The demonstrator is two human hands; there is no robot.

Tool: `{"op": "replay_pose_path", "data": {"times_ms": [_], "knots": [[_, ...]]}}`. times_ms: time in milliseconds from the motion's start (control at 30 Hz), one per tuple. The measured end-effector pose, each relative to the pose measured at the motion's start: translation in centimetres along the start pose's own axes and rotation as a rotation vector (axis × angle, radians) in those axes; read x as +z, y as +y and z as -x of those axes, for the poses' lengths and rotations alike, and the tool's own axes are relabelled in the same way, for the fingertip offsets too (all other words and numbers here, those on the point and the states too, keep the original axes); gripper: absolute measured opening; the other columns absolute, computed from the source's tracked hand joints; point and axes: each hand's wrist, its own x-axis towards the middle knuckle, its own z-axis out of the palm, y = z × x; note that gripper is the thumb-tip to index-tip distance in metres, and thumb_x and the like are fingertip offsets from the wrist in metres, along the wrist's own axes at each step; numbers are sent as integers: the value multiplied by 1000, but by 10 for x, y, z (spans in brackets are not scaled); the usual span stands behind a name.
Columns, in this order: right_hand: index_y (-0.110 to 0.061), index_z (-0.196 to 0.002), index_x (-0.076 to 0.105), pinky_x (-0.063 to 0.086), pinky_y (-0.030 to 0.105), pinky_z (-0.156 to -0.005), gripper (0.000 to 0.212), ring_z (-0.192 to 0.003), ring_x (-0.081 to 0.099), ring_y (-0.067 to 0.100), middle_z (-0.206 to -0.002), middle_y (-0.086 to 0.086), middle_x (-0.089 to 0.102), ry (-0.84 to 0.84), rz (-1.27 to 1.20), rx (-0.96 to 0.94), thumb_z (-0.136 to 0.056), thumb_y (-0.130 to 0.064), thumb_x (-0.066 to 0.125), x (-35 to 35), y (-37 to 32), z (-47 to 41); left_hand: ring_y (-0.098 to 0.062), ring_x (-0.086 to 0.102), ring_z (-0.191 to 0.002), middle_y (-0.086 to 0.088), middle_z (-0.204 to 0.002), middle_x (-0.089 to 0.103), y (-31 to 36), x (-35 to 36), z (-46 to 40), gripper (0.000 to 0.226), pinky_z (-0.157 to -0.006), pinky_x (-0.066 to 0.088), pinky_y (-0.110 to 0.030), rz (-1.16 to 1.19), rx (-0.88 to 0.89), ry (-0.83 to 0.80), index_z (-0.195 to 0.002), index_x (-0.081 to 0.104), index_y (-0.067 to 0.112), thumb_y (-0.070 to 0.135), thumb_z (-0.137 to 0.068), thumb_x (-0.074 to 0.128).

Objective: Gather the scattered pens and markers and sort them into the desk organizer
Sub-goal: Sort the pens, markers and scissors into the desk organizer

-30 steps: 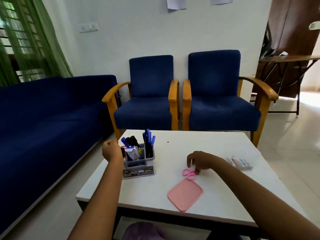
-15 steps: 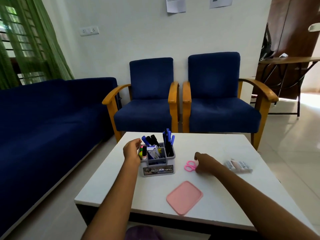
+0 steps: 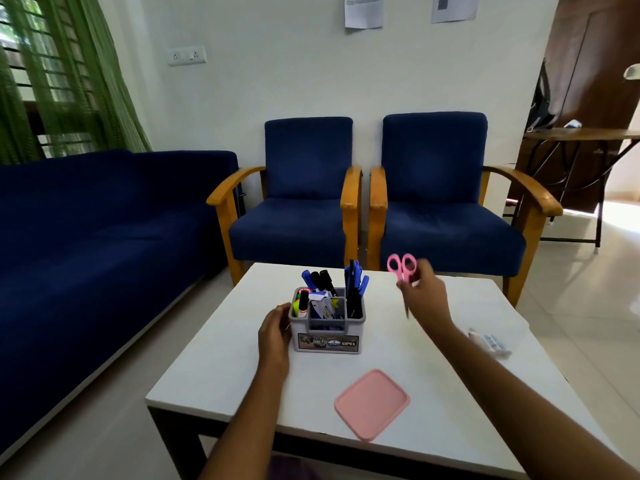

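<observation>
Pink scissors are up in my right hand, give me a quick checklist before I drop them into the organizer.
1. Grip on the pink scissors: ok, right hand pinches them below the handles, loops up, lifted off the table.
2. Blade direction: ok, tip points down past the hand.
3. Desk organizer steadied: ok, left hand rests against its left side.
4. Free slot: cannot tell, the compartments already hold markers and pens; spare room is not visible.
5. Path from hand to organizer: ok, only bare white table between them.
6. Pink lid: ok, lies flat near the front edge, away from the path.
</observation>
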Motion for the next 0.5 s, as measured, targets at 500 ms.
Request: {"op": "replay_pose_path", "data": {"times_ms": [500], "knots": [[-16, -120, 45, 54, 32, -74, 31, -82, 62, 22, -96, 11, 65, -456, 220, -405, -91, -9, 52, 78, -62, 52, -23, 64, -86, -14, -101, 69, -8, -6, 5, 23, -70, 53, -27, -333, 212, -20, -107, 65, 4, 11, -97, 46]]}}
